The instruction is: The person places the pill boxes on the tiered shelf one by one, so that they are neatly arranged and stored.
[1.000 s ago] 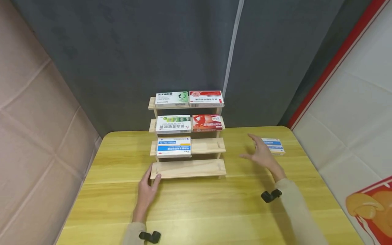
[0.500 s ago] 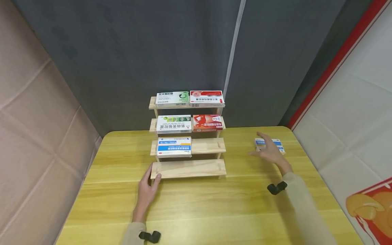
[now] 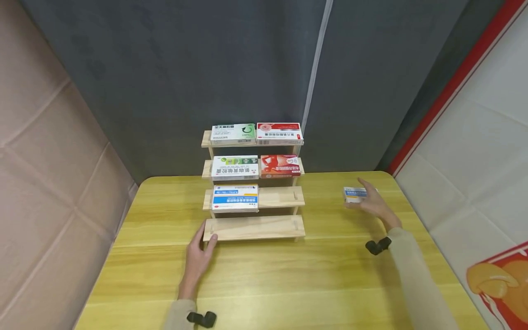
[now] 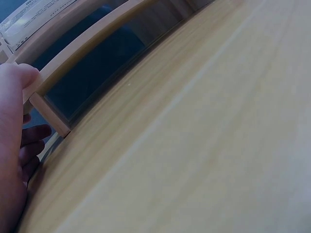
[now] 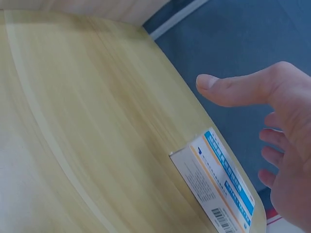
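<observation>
My left hand (image 3: 197, 257) holds the left end of the lowest step of a wooden stepped display rack (image 3: 255, 228). In the left wrist view the thumb (image 4: 28, 76) lies on the step's edge, with the other fingers curled by its leg. At the right, my right hand (image 3: 374, 204) hovers over a blue-and-white medicine box (image 3: 353, 193) and partly hides it. Thumb and fingers are spread apart, holding nothing. The right wrist view has that medicine box (image 5: 214, 179) lying flat on the table, below and apart from the thumb (image 5: 238, 91).
The rack's upper steps carry a green-and-white box (image 3: 233, 133), a red-and-white box (image 3: 279, 133), a white-and-green box (image 3: 235, 167), a red box (image 3: 280, 165) and a blue-and-white box (image 3: 234, 198). A grey curtain (image 3: 185, 82) hangs behind the wooden table (image 3: 264, 284).
My right hand has moved right, from beside the loose medicine box to over it, so the box's left end now shows instead of its right. The left hand keeps its place on the rack.
</observation>
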### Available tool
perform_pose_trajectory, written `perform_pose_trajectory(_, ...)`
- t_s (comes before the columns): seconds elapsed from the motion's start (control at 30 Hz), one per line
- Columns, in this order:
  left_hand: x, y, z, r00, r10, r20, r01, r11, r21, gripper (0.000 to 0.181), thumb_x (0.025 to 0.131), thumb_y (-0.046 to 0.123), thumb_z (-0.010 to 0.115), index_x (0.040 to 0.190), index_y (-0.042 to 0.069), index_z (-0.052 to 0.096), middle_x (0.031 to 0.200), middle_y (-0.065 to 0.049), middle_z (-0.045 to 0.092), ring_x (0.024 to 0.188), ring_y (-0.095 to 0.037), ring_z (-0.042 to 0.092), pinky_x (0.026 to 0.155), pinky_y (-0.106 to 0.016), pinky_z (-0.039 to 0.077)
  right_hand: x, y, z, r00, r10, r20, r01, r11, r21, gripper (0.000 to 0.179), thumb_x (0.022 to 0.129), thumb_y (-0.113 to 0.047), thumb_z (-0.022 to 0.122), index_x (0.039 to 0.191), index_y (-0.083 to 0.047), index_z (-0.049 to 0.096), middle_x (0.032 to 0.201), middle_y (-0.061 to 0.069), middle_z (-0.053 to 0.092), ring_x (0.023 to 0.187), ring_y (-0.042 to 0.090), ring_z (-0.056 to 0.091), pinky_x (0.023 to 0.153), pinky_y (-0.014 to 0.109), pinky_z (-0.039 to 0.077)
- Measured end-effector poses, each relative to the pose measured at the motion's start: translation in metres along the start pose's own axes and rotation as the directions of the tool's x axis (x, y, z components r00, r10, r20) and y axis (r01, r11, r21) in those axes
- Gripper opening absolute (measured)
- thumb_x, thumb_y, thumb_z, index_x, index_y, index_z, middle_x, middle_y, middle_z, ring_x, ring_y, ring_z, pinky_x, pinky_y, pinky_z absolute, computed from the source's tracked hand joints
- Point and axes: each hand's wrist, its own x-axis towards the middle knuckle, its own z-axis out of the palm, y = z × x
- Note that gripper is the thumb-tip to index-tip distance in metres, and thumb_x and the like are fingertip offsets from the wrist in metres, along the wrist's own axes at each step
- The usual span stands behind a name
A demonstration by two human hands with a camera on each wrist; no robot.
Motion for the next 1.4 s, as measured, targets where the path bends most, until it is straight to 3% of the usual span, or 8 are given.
perform_pose_trajectory(0.53, -0.001, -0.001, -0.002, 1.0, 0.008, -0.008, -0.008, 1.0, 0.017, 0.066, 0.102, 0.032, 0.062, 0.156, 0.005, 0.036, 0.16, -0.019, 0.038, 0.148, -0.04, 0.037, 0.124, -0.053, 0.03, 0.009, 0.028, -0.006, 1.0, 0.02, -0.019, -0.022, 0.997, -0.077, 0.113, 0.076, -0.018, 0.085, 0.154, 0.016, 0.012, 0.154, 0.045, 0.021, 0.139, 0.06, 0.027, 0.119, 0.072, 0.021)
perform_pose_trajectory(0.8, -0.002, -0.001, -0.001, 1.0, 0.005, -0.007, -0.005, 1.0, 0.011, 0.066, 0.102, 0.033, 0.062, 0.157, 0.008, 0.036, 0.161, -0.017, 0.038, 0.149, -0.039, 0.037, 0.124, -0.05, 0.03, 0.014, 0.038, -0.004, 0.999, 0.022, -0.04, -0.028, 0.984, -0.173, 0.117, 0.071, -0.031, 0.088, 0.153, 0.015, 0.019, 0.151, 0.043, 0.029, 0.137, 0.061, 0.03, 0.118, 0.073, 0.021)
perform_pose_trajectory(1.03, -0.003, -0.001, -0.001, 1.0, -0.006, 0.006, 0.006, 1.0, 0.001, 0.066, 0.102, 0.033, 0.062, 0.157, 0.008, 0.034, 0.162, -0.017, 0.036, 0.149, -0.04, 0.035, 0.124, -0.051, 0.03, 0.018, 0.048, -0.004, 1.0, 0.008, 0.004, -0.006, 0.957, -0.289, 0.122, 0.068, -0.045, 0.086, 0.152, 0.016, 0.022, 0.154, 0.046, 0.021, 0.144, 0.061, 0.017, 0.122, 0.07, 0.006)
perform_pose_trajectory(1.13, -0.003, -0.001, -0.001, 1.0, -0.008, 0.004, 0.008, 1.0, -0.001, 0.066, 0.102, 0.033, 0.062, 0.158, 0.009, 0.034, 0.162, -0.017, 0.036, 0.149, -0.04, 0.035, 0.124, -0.05, 0.03, 0.017, 0.047, -0.002, 1.0, 0.001, -0.008, -0.003, 0.958, -0.287, 0.121, 0.066, -0.043, 0.087, 0.151, 0.017, 0.025, 0.152, 0.046, 0.023, 0.142, 0.062, 0.02, 0.121, 0.072, 0.01)
perform_pose_trajectory(1.27, -0.002, -0.002, -0.001, 1.0, -0.006, -0.001, 0.006, 1.0, 0.0, 0.066, 0.102, 0.032, 0.062, 0.157, 0.009, 0.035, 0.162, -0.016, 0.037, 0.149, -0.039, 0.035, 0.124, -0.049, 0.03, 0.014, 0.048, 0.001, 0.998, -0.033, -0.045, 0.02, 0.964, -0.264, 0.116, 0.067, -0.034, 0.089, 0.148, 0.02, 0.027, 0.148, 0.047, 0.029, 0.134, 0.064, 0.031, 0.114, 0.075, 0.025)
perform_pose_trajectory(1.4, 0.0, -0.002, 0.0, 1.0, 0.001, -0.001, -0.001, 1.0, 0.004, 0.066, 0.102, 0.033, 0.062, 0.157, 0.009, 0.035, 0.162, -0.017, 0.037, 0.149, -0.039, 0.035, 0.124, -0.05, 0.03, 0.009, 0.051, 0.001, 0.998, -0.025, -0.059, 0.011, 0.972, -0.234, 0.11, 0.069, -0.025, 0.088, 0.147, 0.023, 0.026, 0.147, 0.049, 0.029, 0.131, 0.065, 0.034, 0.111, 0.076, 0.028)
